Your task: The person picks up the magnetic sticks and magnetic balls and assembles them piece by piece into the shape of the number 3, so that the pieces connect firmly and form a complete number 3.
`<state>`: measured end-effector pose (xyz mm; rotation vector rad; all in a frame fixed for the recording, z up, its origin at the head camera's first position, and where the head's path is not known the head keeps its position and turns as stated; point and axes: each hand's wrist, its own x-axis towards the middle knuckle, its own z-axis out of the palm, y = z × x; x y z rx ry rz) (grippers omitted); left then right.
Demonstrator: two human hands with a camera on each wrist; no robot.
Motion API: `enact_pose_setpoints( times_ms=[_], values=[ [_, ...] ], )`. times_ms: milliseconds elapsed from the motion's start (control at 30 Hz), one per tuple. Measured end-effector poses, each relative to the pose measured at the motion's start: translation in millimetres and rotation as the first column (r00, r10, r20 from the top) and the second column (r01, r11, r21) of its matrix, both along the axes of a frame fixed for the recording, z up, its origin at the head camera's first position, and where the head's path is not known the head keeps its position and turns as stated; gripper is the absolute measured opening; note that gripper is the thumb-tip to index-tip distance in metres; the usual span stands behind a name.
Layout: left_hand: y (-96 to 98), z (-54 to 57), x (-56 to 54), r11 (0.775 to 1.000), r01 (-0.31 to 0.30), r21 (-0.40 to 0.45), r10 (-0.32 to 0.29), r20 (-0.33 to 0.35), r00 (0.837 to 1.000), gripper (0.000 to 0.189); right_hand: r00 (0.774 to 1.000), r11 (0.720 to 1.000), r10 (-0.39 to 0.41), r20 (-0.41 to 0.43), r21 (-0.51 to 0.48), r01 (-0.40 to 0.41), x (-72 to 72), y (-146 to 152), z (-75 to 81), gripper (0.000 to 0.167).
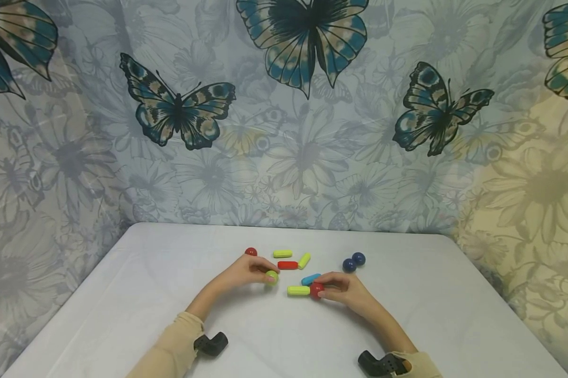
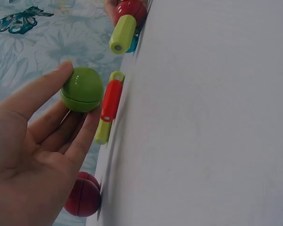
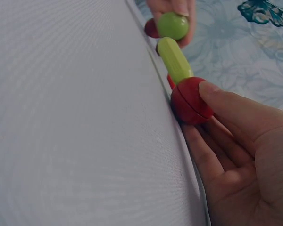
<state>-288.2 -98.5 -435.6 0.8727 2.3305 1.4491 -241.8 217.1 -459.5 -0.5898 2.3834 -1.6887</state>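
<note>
My left hand [image 1: 246, 270] pinches a green ball [image 2: 82, 89] between thumb and fingertips, a little above the table. To its right, my right hand [image 1: 352, 295] holds a red ball [image 3: 192, 100] with thumb and fingers. A yellow-green rod [image 1: 298, 291] sticks out from that ball toward the left hand, its end touching the ball. In the left wrist view, the rod's free end shows a small grey disc. A gap separates the green ball from the rod. Just behind the rod lies a blue rod [image 1: 310, 279], partly hidden by the right hand's fingers.
Beyond the hands lie a red rod [image 1: 287, 265] and two yellow-green rods [image 1: 282, 253]. Another red ball [image 1: 250, 251] sits behind the left hand. Two dark blue balls [image 1: 349, 265] rest at the right. The white table [image 1: 284, 341] ends before a butterfly-patterned cloth [image 1: 307, 157].
</note>
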Motion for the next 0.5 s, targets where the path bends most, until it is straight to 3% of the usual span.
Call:
enact_pose_setpoints(
  times_ms=[500],
  values=[
    [9.3, 0.4, 10.7, 0.999, 0.003, -0.042, -0.003, 0.014, 1.0, 0.026, 1.0, 1.0, 0.007, 0.006, 0.005, -0.007, 1.4, -1.1, 2.0, 0.034]
  ],
)
